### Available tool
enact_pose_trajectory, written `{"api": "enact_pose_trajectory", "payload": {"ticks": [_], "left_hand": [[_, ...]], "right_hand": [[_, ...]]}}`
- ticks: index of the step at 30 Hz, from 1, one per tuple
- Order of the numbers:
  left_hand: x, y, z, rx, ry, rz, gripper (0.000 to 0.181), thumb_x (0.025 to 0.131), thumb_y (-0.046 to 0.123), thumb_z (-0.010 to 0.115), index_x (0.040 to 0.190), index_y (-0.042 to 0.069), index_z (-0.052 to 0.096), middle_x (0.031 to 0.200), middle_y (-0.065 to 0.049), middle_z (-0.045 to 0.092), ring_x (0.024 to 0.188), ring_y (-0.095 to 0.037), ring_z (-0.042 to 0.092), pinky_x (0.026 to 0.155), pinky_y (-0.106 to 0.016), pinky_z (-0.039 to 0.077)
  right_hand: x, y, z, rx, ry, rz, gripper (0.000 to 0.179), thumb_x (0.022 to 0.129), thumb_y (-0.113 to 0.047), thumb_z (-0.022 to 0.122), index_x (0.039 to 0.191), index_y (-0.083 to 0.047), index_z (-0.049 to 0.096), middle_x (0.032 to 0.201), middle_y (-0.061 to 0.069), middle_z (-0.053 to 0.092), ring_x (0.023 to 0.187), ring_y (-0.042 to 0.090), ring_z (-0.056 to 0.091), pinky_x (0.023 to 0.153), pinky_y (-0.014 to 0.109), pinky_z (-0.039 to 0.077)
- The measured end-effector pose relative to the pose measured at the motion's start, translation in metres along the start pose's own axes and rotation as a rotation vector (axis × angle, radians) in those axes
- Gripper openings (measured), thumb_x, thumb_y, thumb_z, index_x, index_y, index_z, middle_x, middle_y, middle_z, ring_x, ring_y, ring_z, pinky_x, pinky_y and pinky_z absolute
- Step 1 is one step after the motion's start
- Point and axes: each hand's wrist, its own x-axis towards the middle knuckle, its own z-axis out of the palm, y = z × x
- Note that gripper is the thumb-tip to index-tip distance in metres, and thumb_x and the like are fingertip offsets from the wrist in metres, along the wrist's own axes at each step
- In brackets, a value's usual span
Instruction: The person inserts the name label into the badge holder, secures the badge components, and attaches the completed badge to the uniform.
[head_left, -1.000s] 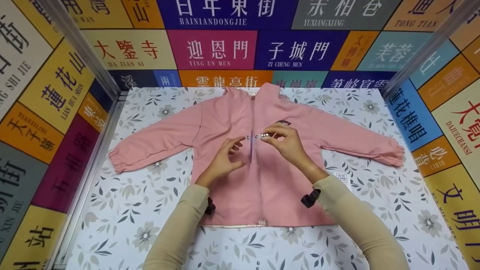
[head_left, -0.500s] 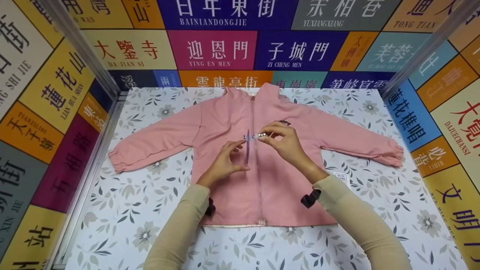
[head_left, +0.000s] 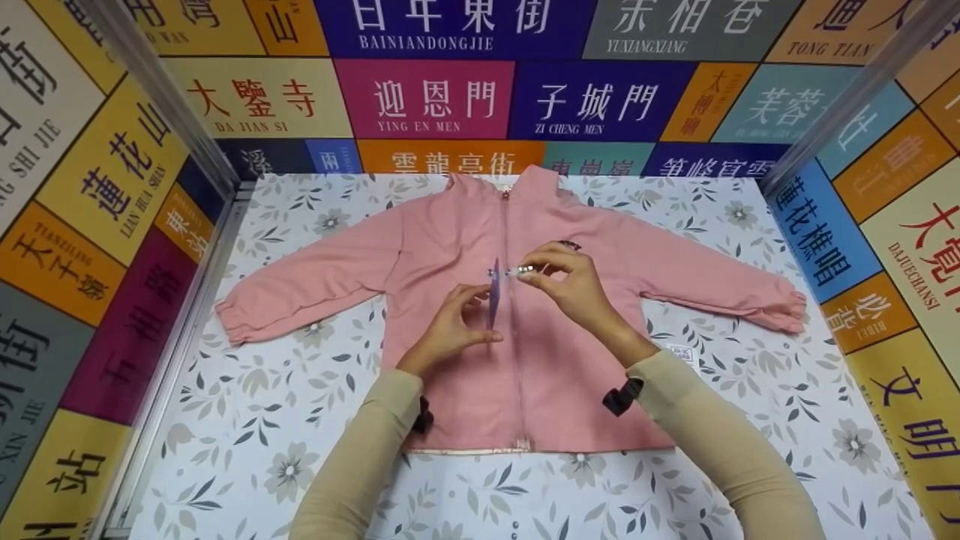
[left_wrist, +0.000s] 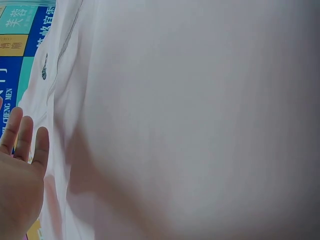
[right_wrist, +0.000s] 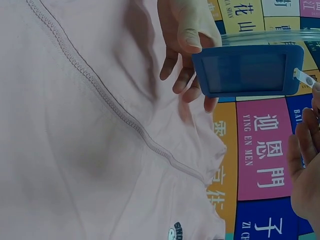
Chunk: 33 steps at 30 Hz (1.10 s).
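"Head view 1st: where's the blue badge holder [head_left: 494, 296] found?"

"Approx ctr of frame, held up over the pink jacket [head_left: 600, 390], just left of the zip [head_left: 515, 367]. It's seen nearly edge-on, long axis run up-down in frame"

"& the grip?"

"Clip strap [head_left: 524, 269] is pinched btwn thumb & fingers of the R hand [head_left: 574, 285], just right of the holder's upper end. Lower end is touched by the L hand [head_left: 450, 326], set btwn thumb & fingers; whether it's properly pinched or only steadied can't be told"

"Is that backed up by the R wrist view?"

"Mostly. Holder's long axis is laid across the upper right of frame, windowed face turned to cam. L thumb is seen at its upper left corner; strap is joined at the slot on its right end, & R fingertips are partly cut off by the frame edge"

"So which relation's judged key?"

"Slot end vs clip: in head view the strap is led off sideways, approx square to the holder's long axis. R hand's nearer the slot, L hand nearer the bottom. If the bottom's only lightly touched, a swing about the strap could be expected"
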Motion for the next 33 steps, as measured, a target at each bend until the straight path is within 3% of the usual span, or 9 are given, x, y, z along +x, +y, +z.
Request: {"api": "enact_pose_trajectory", "payload": {"ticks": [7,11,15,18,21,26,29,33], "left_hand": [[-0.001,0.002,0.0,-0.057,0.016,-0.004,0.082,0.067,0.02,0.092,0.138,0.005,0.054,0.126,-0.022,0.055,0.118,-0.043,0.054,0.104,-0.051,0.047],[-0.003,0.001,-0.003,-0.043,0.044,-0.034,0.08,0.067,0.023,0.092,0.137,0.009,0.056,0.125,-0.019,0.056,0.115,-0.038,0.056,0.103,-0.051,0.048],[-0.009,0.023,-0.012,-0.066,0.098,-0.035,0.075,0.069,0.013,0.09,0.136,0.003,0.056,0.122,-0.023,0.057,0.113,-0.045,0.054,0.102,-0.059,0.045],[-0.013,0.036,-0.019,-0.085,0.138,-0.015,0.073,0.07,0.004,0.088,0.134,-0.005,0.055,0.121,-0.028,0.056,0.113,-0.053,0.051,0.1,-0.066,0.042],[-0.013,0.026,-0.022,-0.072,0.168,-0.009,0.074,0.068,0.002,0.088,0.134,-0.005,0.056,0.122,-0.028,0.056,0.113,-0.053,0.051,0.099,-0.066,0.042],[-0.011,0.005,-0.026,-0.041,0.197,-0.031,0.074,0.067,0.008,0.091,0.134,0.008,0.06,0.125,-0.017,0.059,0.114,-0.042,0.054,0.098,-0.059,0.046],[-0.011,0.001,-0.03,-0.028,0.199,-0.036,0.073,0.066,0.016,0.092,0.133,0.017,0.062,0.128,-0.01,0.06,0.115,-0.033,0.055,0.098,-0.054,0.048],[-0.011,0.002,-0.034,-0.02,0.198,-0.023,0.072,0.066,0.021,0.093,0.132,0.019,0.064,0.129,-0.007,0.059,0.116,-0.026,0.054,0.098,-0.05,0.049]], "right_hand": [[0.0,0.001,0.001,-0.007,0.029,0.018,0.011,0.083,-0.01,0.078,0.094,-0.005,0.078,0.093,0.011,0.071,0.088,0.025,0.062,0.077,0.024,0.051],[-0.002,-0.008,-0.005,-0.014,0.028,0.024,0.011,0.085,-0.007,0.076,0.095,-0.002,0.077,0.093,0.013,0.07,0.087,0.021,0.061,0.078,0.025,0.051],[-0.005,-0.018,-0.013,-0.022,0.03,0.024,0.012,0.086,-0.007,0.075,0.095,-0.001,0.076,0.094,0.014,0.07,0.087,0.021,0.061,0.078,0.025,0.052],[-0.007,-0.012,-0.018,-0.025,0.046,0.052,0.011,0.085,-0.007,0.076,0.095,-0.003,0.077,0.096,0.014,0.07,0.091,0.027,0.062,0.077,0.024,0.051],[-0.008,-0.003,-0.022,-0.03,0.053,0.097,0.012,0.084,-0.007,0.077,0.095,-0.005,0.078,0.098,0.013,0.071,0.093,0.028,0.062,0.077,0.023,0.051],[-0.012,0.006,-0.026,-0.067,0.028,0.154,0.013,0.085,-0.009,0.076,0.098,-0.006,0.078,0.1,0.013,0.071,0.093,0.026,0.062,0.079,0.024,0.051],[-0.014,0.009,-0.028,-0.075,0.009,0.176,0.014,0.086,-0.01,0.075,0.1,-0.006,0.077,0.102,0.014,0.071,0.097,0.032,0.062,0.08,0.025,0.052],[-0.015,0.012,-0.028,-0.08,-0.011,0.182,0.015,0.087,-0.01,0.074,0.101,-0.005,0.076,0.105,0.015,0.071,0.099,0.029,0.063,0.082,0.03,0.052]]}}
